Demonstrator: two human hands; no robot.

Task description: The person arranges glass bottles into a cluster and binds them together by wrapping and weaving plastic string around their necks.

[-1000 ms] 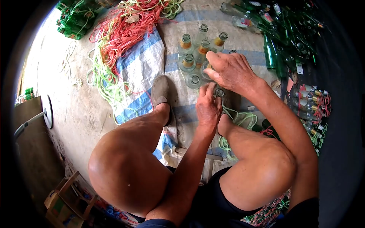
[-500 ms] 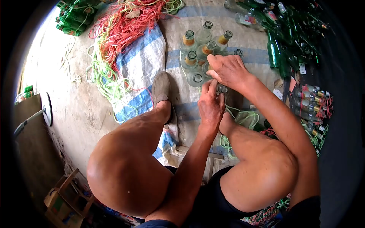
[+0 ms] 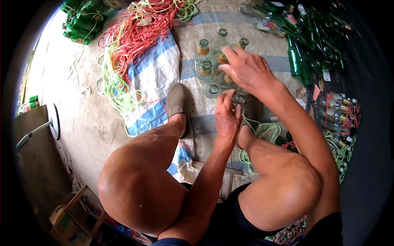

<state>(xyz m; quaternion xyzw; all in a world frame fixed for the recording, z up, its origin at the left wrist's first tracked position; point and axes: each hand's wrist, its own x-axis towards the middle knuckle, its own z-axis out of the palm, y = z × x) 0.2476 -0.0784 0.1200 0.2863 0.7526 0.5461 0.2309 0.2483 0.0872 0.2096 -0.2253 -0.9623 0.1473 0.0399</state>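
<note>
Several clear glass bottles (image 3: 205, 70) stand upright in a tight cluster on the striped sheet, some with orange-yellow labels round their necks. My left hand (image 3: 228, 117) is at the near side of the cluster, its fingers and thumb around the top of the nearest glass bottle (image 3: 239, 99). Over the right part of the cluster reaches my right hand (image 3: 252, 71), thumb and fingers apart, with nothing visible in it. It hides some bottles beneath it.
Red and pale green plastic twine (image 3: 135, 37) lies heaped at the upper left. Green bottles (image 3: 293, 57) are piled at the upper right, above tied clear bottles (image 3: 336, 108). A bundle of green bottles (image 3: 84, 22) stands far left. My shoe (image 3: 175, 98) rests left of the cluster.
My right hand has moved up and away from my left hand, and its fingers have spread. My left hand stays by the nearest bottle.
</note>
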